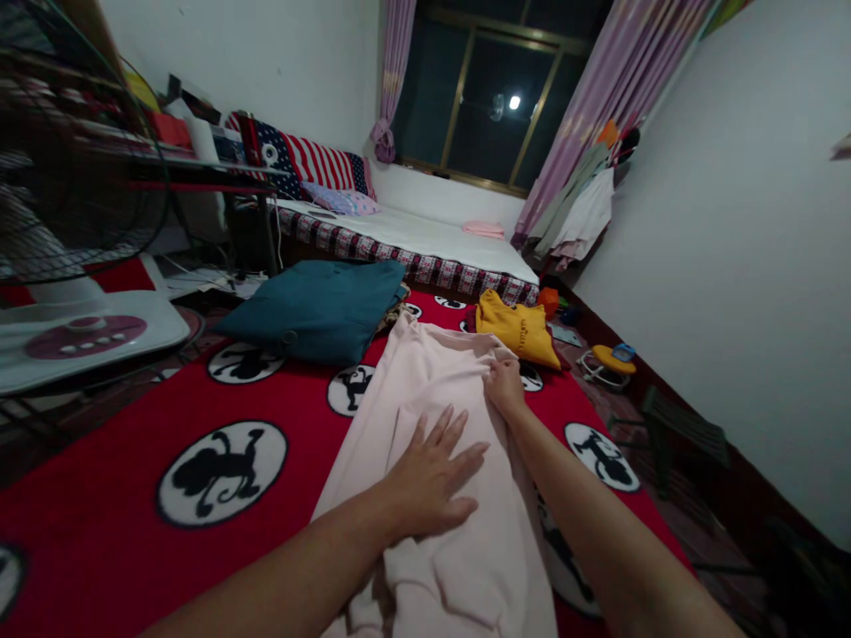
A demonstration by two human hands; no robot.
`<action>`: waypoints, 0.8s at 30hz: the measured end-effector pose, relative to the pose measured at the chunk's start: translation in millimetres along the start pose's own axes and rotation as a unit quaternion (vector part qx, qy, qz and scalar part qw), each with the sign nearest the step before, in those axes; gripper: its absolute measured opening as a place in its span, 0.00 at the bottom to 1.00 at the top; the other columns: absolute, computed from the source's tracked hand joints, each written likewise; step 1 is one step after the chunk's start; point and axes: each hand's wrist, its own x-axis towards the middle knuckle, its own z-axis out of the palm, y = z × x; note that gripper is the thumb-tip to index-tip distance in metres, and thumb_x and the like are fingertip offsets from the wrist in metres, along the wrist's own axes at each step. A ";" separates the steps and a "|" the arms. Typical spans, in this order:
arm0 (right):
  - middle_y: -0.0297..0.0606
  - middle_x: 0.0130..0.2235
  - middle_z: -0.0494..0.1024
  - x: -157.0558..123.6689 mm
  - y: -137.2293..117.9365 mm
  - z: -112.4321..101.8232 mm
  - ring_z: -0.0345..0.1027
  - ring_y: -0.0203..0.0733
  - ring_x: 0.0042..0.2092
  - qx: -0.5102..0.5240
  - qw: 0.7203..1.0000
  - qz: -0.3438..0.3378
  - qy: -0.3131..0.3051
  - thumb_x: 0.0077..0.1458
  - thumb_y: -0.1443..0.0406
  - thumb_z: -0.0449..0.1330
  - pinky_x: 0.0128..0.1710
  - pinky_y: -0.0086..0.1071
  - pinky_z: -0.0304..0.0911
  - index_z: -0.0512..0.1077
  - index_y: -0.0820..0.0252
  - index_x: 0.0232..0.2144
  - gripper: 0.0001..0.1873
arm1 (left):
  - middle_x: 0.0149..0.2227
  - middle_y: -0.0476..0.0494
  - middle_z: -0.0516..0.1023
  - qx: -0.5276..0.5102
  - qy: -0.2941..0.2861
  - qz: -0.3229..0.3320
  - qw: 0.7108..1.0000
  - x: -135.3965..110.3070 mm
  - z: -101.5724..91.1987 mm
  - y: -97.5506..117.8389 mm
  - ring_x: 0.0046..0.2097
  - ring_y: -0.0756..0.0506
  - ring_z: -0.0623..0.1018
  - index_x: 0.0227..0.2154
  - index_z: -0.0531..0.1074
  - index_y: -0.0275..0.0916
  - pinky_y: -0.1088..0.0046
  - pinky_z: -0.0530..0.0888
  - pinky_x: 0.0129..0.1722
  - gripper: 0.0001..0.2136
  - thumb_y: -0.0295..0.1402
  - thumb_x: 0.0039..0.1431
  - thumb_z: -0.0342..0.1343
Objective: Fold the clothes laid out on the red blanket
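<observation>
A pale pink sweatshirt [445,381] lies stretched lengthwise over a red blanket [126,478] printed with black monkey figures in white circles. Folds and what look like ribbed cuffs show at its near end. Flat on the middle of the cloth rests my left hand [432,483], fingers spread, holding nothing. My right hand [505,385] is closed on the sweatshirt's far right corner, its fingertips partly hidden by the fabric. Beyond it, a folded yellow garment [519,330] sits on a dark red one. To the far left is a folded teal garment [325,310], partly over a patterned cloth.
A white fan [80,319] stands at the left edge, beside a cluttered desk [219,168]. Across the back runs a bed [425,232] under a window [498,97]. On the right floor are a yellow-seated stool [612,359] and a dark stool [684,425].
</observation>
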 end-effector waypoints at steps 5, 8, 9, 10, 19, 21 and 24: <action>0.43 0.66 0.53 -35.4 -10.3 -8.7 0.45 0.53 0.66 -0.115 0.975 -0.184 -0.046 0.57 0.60 0.54 0.61 0.48 0.49 0.62 0.57 0.59 0.28 | 0.69 0.32 0.41 -0.030 0.015 -0.015 0.999 1.8 3.5 -4.1 0.68 0.31 0.41 0.63 0.54 0.45 0.42 0.44 0.63 0.38 0.47 0.51 0.60; 0.39 0.66 0.54 -57.7 -5.6 -14.0 0.44 0.48 0.67 -0.132 0.943 -0.237 -0.192 0.64 0.58 0.46 0.63 0.49 0.46 0.58 0.52 0.62 0.26 | 0.68 0.30 0.47 -0.053 0.069 -0.068 0.994 5.3 2.8 -10.6 0.68 0.34 0.46 0.61 0.59 0.37 0.51 0.49 0.65 0.32 0.40 0.55 0.58; 0.38 0.67 0.53 -64.7 -3.4 -16.2 0.43 0.48 0.67 -0.141 0.939 -0.228 -0.214 0.65 0.57 0.44 0.63 0.50 0.45 0.57 0.51 0.63 0.26 | 0.67 0.29 0.49 -0.058 0.090 -0.089 0.990 6.6 1.6 -13.9 0.68 0.35 0.49 0.60 0.60 0.34 0.55 0.51 0.65 0.29 0.38 0.56 0.57; 0.38 0.67 0.51 -71.5 -1.6 -18.7 0.41 0.48 0.68 -0.148 0.938 -0.218 -0.224 0.65 0.57 0.42 0.63 0.51 0.44 0.55 0.51 0.64 0.26 | 0.66 0.28 0.51 -0.062 0.109 -0.104 0.987 7.6 0.0 -17.7 0.68 0.36 0.51 0.59 0.62 0.32 0.57 0.53 0.65 0.26 0.35 0.58 0.55; 0.42 0.67 0.51 -140.4 15.8 -71.0 0.43 0.46 0.67 -0.094 0.923 -0.278 -0.249 0.66 0.62 0.42 0.63 0.50 0.48 0.57 0.51 0.62 0.24 | 0.63 0.34 0.62 -0.135 0.043 0.029 0.989 -22.7 -25.3 -52.6 0.63 0.40 0.63 0.52 0.72 0.39 0.61 0.62 0.61 0.17 0.28 0.60 0.54; 0.42 0.66 0.54 -156.1 22.4 -92.6 0.47 0.42 0.67 -0.053 0.907 -0.323 -0.267 0.64 0.67 0.42 0.62 0.45 0.52 0.59 0.52 0.62 0.25 | 0.61 0.35 0.64 -0.117 0.005 0.047 0.992 -42.1 -36.8 -61.6 0.62 0.41 0.64 0.50 0.73 0.39 0.63 0.65 0.59 0.16 0.24 0.60 0.50; 0.41 0.67 0.51 -175.3 24.6 -125.5 0.46 0.42 0.67 -0.040 0.878 -0.361 -0.310 0.61 0.70 0.44 0.62 0.43 0.53 0.55 0.52 0.63 0.28 | 0.62 0.37 0.62 -0.036 -0.050 0.057 0.996 -73.9 -60.9 -75.0 0.64 0.38 0.61 0.50 0.74 0.43 0.60 0.63 0.60 0.22 0.17 0.56 0.50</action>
